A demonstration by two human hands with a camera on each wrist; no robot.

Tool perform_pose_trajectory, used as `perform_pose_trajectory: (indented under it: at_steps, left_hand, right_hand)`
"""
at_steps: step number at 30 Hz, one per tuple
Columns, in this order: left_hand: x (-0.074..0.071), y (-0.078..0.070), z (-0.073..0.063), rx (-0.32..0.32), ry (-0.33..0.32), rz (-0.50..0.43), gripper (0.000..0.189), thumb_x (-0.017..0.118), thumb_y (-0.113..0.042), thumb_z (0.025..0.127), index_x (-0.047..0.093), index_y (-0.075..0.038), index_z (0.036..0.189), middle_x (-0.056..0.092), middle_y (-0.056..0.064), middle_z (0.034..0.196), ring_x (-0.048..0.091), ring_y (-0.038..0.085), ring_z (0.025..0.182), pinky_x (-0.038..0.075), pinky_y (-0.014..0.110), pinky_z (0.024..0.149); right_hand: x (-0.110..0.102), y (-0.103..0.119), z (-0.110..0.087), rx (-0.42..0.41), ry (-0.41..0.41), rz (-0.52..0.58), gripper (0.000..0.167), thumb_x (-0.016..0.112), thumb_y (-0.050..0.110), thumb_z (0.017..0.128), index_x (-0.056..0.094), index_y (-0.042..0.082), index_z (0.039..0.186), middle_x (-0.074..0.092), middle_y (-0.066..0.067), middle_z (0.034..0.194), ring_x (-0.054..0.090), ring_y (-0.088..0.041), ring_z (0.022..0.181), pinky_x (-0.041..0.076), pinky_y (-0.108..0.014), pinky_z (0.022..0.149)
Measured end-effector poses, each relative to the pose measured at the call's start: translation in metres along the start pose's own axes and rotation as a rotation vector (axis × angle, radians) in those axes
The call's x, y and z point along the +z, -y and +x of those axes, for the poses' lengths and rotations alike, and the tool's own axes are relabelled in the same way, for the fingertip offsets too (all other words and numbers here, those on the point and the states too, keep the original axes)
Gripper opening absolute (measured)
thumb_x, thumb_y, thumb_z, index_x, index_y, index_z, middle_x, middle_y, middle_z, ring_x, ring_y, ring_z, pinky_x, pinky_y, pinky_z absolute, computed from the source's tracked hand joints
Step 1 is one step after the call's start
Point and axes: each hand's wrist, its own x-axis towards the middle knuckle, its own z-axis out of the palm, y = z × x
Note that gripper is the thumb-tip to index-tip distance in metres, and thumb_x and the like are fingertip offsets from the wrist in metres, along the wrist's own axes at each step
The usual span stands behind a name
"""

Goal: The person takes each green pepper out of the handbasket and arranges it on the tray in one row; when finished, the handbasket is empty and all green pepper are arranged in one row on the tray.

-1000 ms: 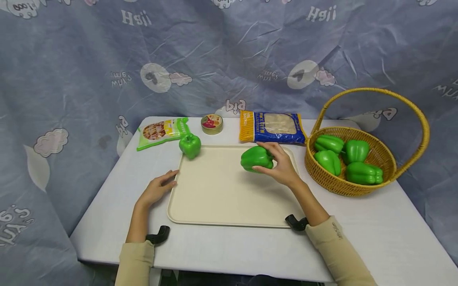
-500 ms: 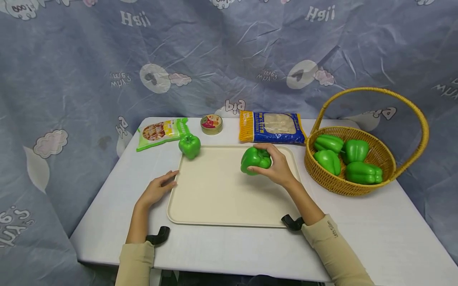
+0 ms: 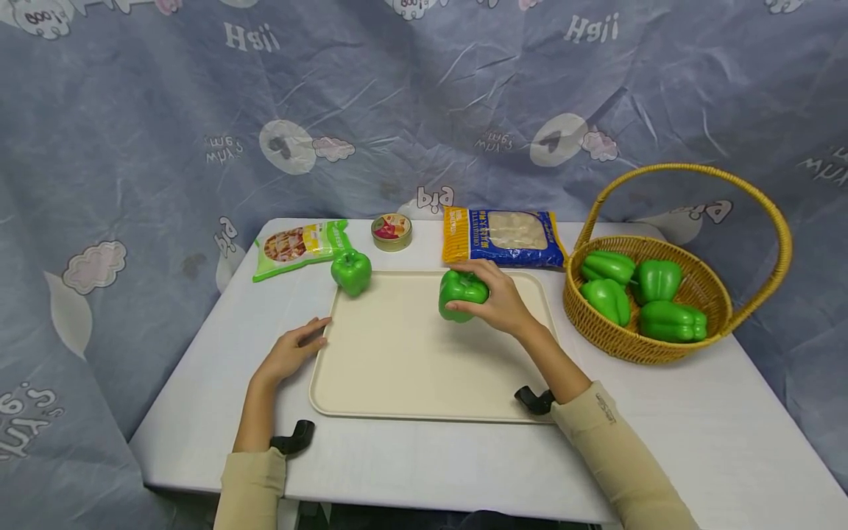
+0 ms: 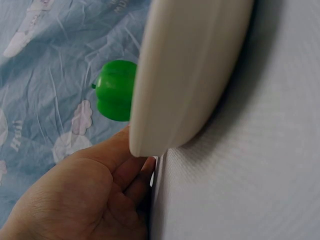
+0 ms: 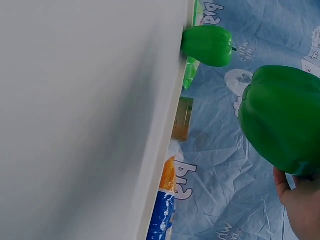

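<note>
Above the back right part of the cream tray (image 3: pixel 397 361), my right hand (image 3: pixel 500 302) grips a green bell pepper (image 3: pixel 457 294) between thumb and fingers. The right wrist view shows this pepper (image 5: pixel 285 117) held up off the tray surface. Another green bell pepper (image 3: pixel 351 271) stands upright on the tray's back left corner, stem up. Beside the tray's left edge lies my left hand (image 3: pixel 290 355), fingertips at the rim and fingers loosely extended. In the left wrist view the left hand (image 4: pixel 95 185) has its fingers against the tray's side.
A wicker basket (image 3: pixel 599 340) with a tall handle holds several green bell peppers at right. Behind the tray lie a green snack bag (image 3: pixel 291 246), a small round tin (image 3: pixel 391 232) and a blue and yellow pasta bag (image 3: pixel 506 235). A patterned curtain hangs behind the table.
My right hand has moved a little left over the tray with the bell pepper, turning it more upright. The left hand has stayed at the tray's left edge.
</note>
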Motion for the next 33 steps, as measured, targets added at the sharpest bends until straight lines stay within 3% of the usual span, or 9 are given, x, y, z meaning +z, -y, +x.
perform_pose_trajectory:
  at_steps: [8,14,23,27,33]
  left_hand:
    - [-0.002,-0.001,-0.001,-0.010,0.000,-0.010,0.046,0.058,-0.029,0.092,0.049,-0.019,0.136,0.030,0.013,0.147,0.023,0.029,0.136,0.014,0.051,0.109]
    - [-0.002,0.001,-0.001,-0.005,-0.001,-0.017,0.046,0.059,-0.029,0.091,0.049,-0.019,0.135,0.030,0.013,0.146,0.023,0.030,0.136,0.015,0.051,0.109]
    - [-0.001,0.006,0.003,0.019,0.002,-0.003,0.046,0.058,-0.031,0.091,0.050,-0.020,0.135,0.033,0.011,0.146,0.023,0.028,0.136,0.015,0.050,0.109]
    - [0.000,0.004,0.003,0.026,0.004,-0.006,0.047,0.059,-0.032,0.091,0.050,-0.018,0.135,0.032,0.013,0.146,0.024,0.031,0.136,0.015,0.052,0.108]
    - [-0.003,-0.002,0.000,0.007,0.004,-0.017,0.047,0.059,-0.030,0.091,0.049,-0.016,0.135,0.030,0.016,0.146,0.023,0.034,0.135,0.014,0.053,0.108]
  right_hand:
    - [0.013,0.001,0.032,-0.037,0.036,-0.025,0.054,0.078,0.031,0.074,0.058,0.015,0.122,0.055,-0.003,0.116,0.052,-0.019,0.099,0.049,-0.036,0.076]
    - [0.035,-0.006,0.064,-0.045,0.054,-0.061,0.058,0.080,0.031,0.072,0.058,0.012,0.123,0.053,-0.004,0.121,0.049,-0.020,0.105,0.047,-0.037,0.081]
    - [0.074,-0.032,0.094,0.074,0.144,-0.111,0.064,0.078,0.043,0.071,0.056,0.018,0.125,0.051,-0.004,0.124,0.045,-0.020,0.107,0.043,-0.037,0.087]
    - [0.089,-0.044,0.098,0.148,0.204,-0.138,0.067,0.078,0.044,0.070,0.055,0.017,0.127,0.050,-0.006,0.125,0.044,-0.023,0.109,0.041,-0.040,0.090]
    - [0.105,-0.056,0.098,0.188,0.262,-0.174,0.069,0.078,0.042,0.071,0.053,0.012,0.128,0.050,-0.011,0.125,0.044,-0.026,0.110,0.039,-0.042,0.093]
